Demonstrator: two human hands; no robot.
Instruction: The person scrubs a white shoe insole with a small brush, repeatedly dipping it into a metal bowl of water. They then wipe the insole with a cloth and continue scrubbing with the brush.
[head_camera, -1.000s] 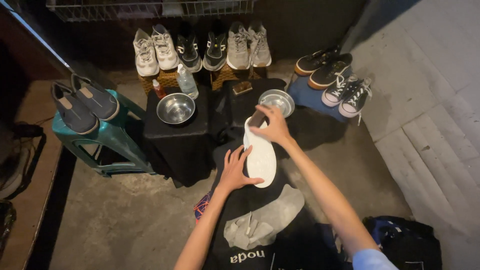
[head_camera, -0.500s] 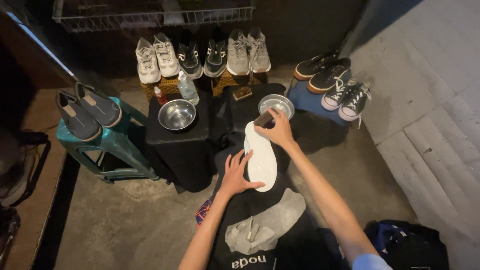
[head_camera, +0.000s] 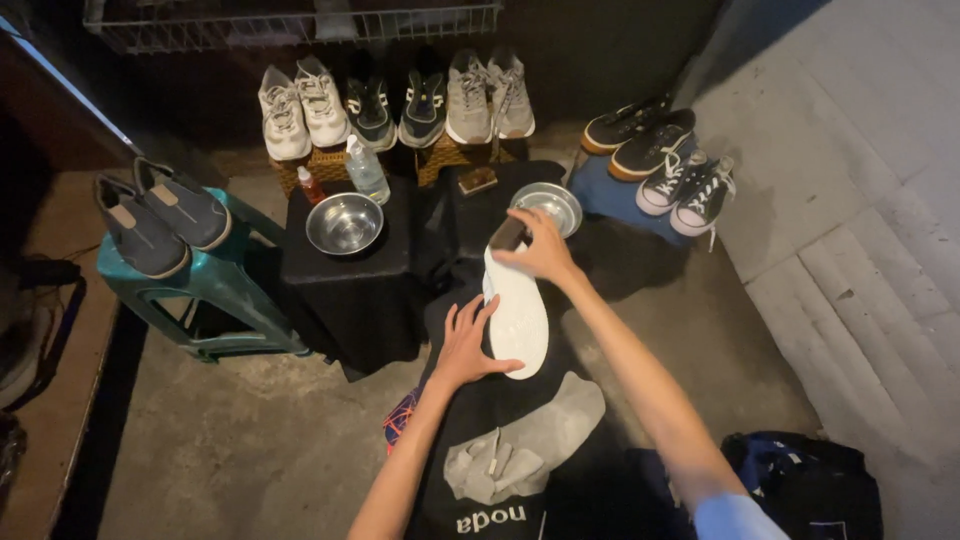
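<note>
The right hand (head_camera: 540, 250) is closed over a small dark brush-like tool (head_camera: 506, 234), pressing it on the top end of a white insole (head_camera: 518, 315); the tool is mostly hidden under the fingers, so what exactly it is cannot be told for sure. The left hand (head_camera: 466, 343) lies flat and open, fingers spread, thumb and fingertips pinning the insole's left edge. The insole lies lengthwise on a black cloth (head_camera: 470, 420) spread over the lap.

At 6 o'clock from the insole a grey sock-like liner (head_camera: 525, 440) lies crumpled on the same cloth. At 12 o'clock, just beyond the right hand, sits a small metal bowl (head_camera: 546, 203). At 10 o'clock a larger metal bowl (head_camera: 344, 223) rests on a black-draped stand (head_camera: 345, 290), with a clear bottle (head_camera: 366, 170) behind it. At 9 o'clock a teal stool (head_camera: 205, 295) carries grey slip-on shoes (head_camera: 160, 212). At 2 o'clock stand black-and-white sneakers (head_camera: 672, 172).
</note>
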